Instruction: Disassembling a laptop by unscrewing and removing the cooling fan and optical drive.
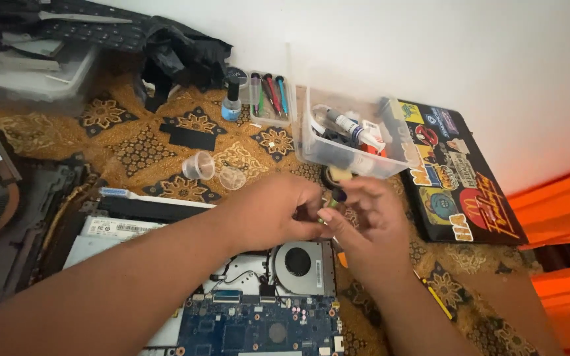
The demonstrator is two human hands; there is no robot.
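My forearms cross the open laptop [258,316]; my left hand [278,211] and right hand [364,221] pinch a small greenish part [331,201], mostly hidden by my fingers, just below the plastic box [354,161].

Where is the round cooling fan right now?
In the head view, the cooling fan sits in the opened laptop, low centre, just below both hands and above the blue circuit board.
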